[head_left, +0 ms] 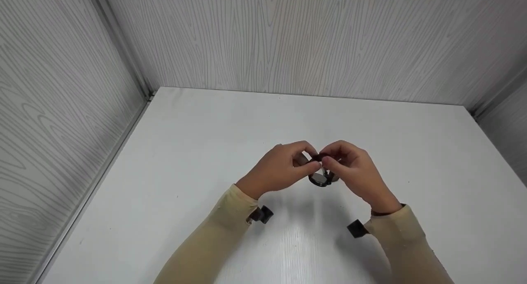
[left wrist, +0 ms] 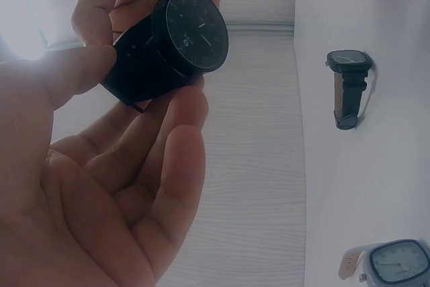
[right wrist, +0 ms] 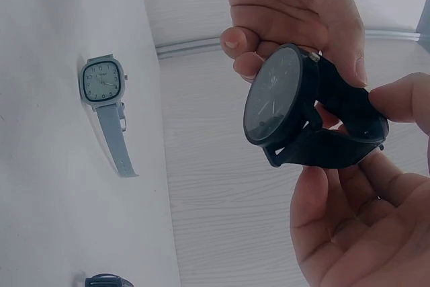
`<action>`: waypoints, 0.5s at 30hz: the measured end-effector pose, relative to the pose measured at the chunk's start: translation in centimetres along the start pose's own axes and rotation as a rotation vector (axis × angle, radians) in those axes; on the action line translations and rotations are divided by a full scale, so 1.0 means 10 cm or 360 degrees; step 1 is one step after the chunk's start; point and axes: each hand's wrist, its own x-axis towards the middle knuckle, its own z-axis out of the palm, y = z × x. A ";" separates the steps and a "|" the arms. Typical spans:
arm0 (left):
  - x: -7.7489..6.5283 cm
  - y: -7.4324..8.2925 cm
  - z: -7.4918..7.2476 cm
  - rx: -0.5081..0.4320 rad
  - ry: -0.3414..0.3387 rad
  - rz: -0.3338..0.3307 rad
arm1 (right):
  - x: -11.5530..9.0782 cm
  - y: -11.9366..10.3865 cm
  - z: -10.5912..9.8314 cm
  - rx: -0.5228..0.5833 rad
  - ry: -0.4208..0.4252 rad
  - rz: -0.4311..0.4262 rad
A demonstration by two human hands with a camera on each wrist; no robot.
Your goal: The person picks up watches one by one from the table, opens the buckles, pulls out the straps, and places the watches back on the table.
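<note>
In the head view, a black wristwatch [head_left: 321,179] is held up above the white table, between my two hands. It has a round dark dial [left wrist: 196,30], facing away from my palms in the left wrist view, and its black strap [right wrist: 336,149] is bent into a loop. My left hand [head_left: 284,164] pinches the strap between thumb and fingers. On the opposite side, my right hand [head_left: 358,168] also pinches the band with thumb and index finger. Fingertips of both hands meet close together at the top of the loop, covering part of it.
A square pale watch [right wrist: 102,82] with a grey-blue strap lies on the white table [head_left: 206,123]. Another watch [left wrist: 349,92], dark-strapped, rests on the tabletop in the left wrist view. Wood-grain panels [head_left: 267,37] rise behind the table and on its left.
</note>
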 end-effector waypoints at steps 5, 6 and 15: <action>0.01 -0.01 0.00 0.0012 -0.0005 0.0001 | 0.00 0.00 0.00 0.0000 -0.0001 0.0008; 0.01 -0.01 0.00 0.0010 -0.0007 0.0001 | 0.00 0.00 -0.01 0.0002 -0.0002 0.0010; 0.00 0.01 -0.01 0.0037 -0.0003 0.0022 | 0.00 -0.01 -0.01 0.0008 0.0000 0.0027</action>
